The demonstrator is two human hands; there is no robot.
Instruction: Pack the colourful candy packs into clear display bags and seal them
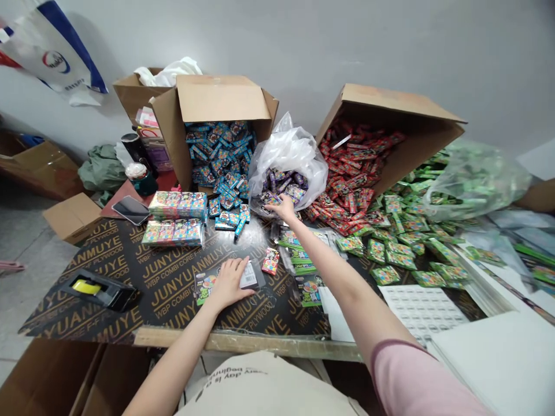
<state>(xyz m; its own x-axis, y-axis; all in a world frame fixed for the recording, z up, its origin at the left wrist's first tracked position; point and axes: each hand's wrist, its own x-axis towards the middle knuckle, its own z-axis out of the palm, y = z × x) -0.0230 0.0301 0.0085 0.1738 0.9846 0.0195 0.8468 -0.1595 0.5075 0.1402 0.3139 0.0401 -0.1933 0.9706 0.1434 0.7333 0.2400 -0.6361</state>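
Note:
My left hand (228,284) lies on a flat dark printed package (202,288) with a white barcode label, its fingers spread over it. My right hand (285,210) reaches to the mouth of a clear plastic bag (310,164). Its fingers are stretched out at the small purple boxes (277,180) in the bag; whether they touch one is hard to see. A single small red-and-yellow box (270,261) lies on the dark table (169,289) between my arms. Under my right forearm are several flat green-and-black packages (299,260).
Cartons of blue boxes (221,144) and red boxes (359,156) stand at the back. Green boxes (399,254) spread over the right, beside a white sheet (422,309). At left are wrapped bundles (176,231), a phone (130,210) and a tape dispenser (102,290).

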